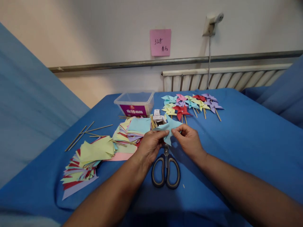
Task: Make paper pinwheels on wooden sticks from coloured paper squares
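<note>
My left hand (pixel 150 144) and my right hand (pixel 188 139) both pinch a light blue paper piece (pixel 168 127) with folded points, held just above the blue cloth-covered table (pixel 248 138). Fingers of both hands are closed on the paper's edges. Directly below the hands lie black-handled scissors (pixel 166 170), closed, blades pointing away from me. Behind the paper stands a small box (pixel 159 119) with thin wooden sticks beside it.
Finished paper pinwheels (pixel 191 105) on sticks lie at the back. A clear plastic tub (pixel 134 103) sits back left. Stacks of coloured paper squares (pixel 90 157) and loose wooden sticks (pixel 82 134) lie on the left. A radiator (pixel 224 77) and a pink note (pixel 160 42) are on the wall.
</note>
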Action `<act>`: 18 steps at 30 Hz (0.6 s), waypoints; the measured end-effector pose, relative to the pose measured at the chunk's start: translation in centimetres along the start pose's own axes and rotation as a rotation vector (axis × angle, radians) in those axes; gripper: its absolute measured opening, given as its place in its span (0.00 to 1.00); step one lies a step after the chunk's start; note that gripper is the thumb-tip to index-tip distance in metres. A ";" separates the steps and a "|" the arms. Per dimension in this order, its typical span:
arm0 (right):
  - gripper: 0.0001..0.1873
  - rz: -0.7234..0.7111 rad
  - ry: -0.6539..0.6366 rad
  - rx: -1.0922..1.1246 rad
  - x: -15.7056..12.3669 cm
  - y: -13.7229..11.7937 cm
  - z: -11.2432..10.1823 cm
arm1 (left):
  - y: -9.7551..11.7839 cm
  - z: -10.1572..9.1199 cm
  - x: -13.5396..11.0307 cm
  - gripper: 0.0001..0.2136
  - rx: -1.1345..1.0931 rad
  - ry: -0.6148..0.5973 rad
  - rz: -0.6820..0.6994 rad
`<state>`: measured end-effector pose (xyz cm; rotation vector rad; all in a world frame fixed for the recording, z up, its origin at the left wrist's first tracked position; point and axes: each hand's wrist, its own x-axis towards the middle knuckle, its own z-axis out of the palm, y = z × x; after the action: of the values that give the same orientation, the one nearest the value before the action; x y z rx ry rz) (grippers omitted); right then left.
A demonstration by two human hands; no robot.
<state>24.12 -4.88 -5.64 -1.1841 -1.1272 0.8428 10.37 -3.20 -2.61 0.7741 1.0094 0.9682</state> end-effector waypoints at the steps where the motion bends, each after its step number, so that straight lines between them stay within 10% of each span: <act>1: 0.13 -0.001 0.001 -0.002 0.0 0.0 0.0 | 0.0 0.0 0.0 0.10 0.002 -0.001 -0.001; 18: 0.14 0.009 -0.004 -0.048 0.0 -0.2 0.0 | -0.2 0.0 0.1 0.08 0.002 0.027 0.011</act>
<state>24.10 -4.92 -5.48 -1.2279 -1.1516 0.8294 10.45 -3.14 -2.83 0.7705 1.0307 0.9895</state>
